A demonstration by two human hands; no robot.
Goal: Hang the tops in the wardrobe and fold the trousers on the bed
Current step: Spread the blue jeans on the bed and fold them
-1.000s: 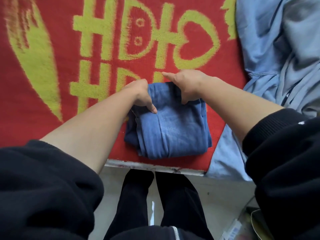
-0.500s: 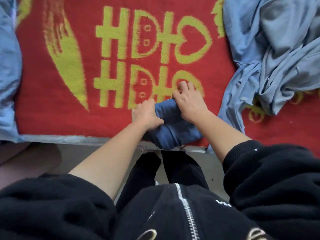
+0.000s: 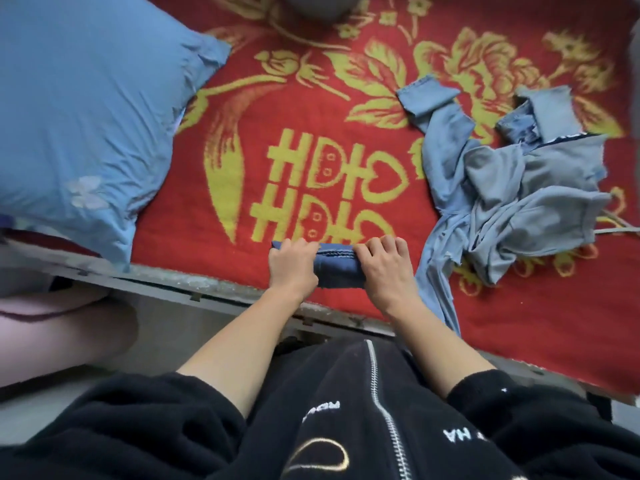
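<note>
A small bundle of folded dark blue denim trousers [image 3: 337,269] lay on the bed [image 3: 194,288], close to its near edge and about midway along it, on a red blanket with yellow flowers and lettering [image 3: 180,237]. The left hand [image 3: 292,265] gripped the bundle's left end, and the right hand [image 3: 384,270] gripped its right end. The fingers of both hands curled over the far fold. A large pale blue pillow [image 3: 86,116] filled the bed's left end. A crumpled heap of light blue and grey garments [image 3: 512,192] sprawled toward the right end, one strip trailing over the near edge just beside the right hand.
</note>
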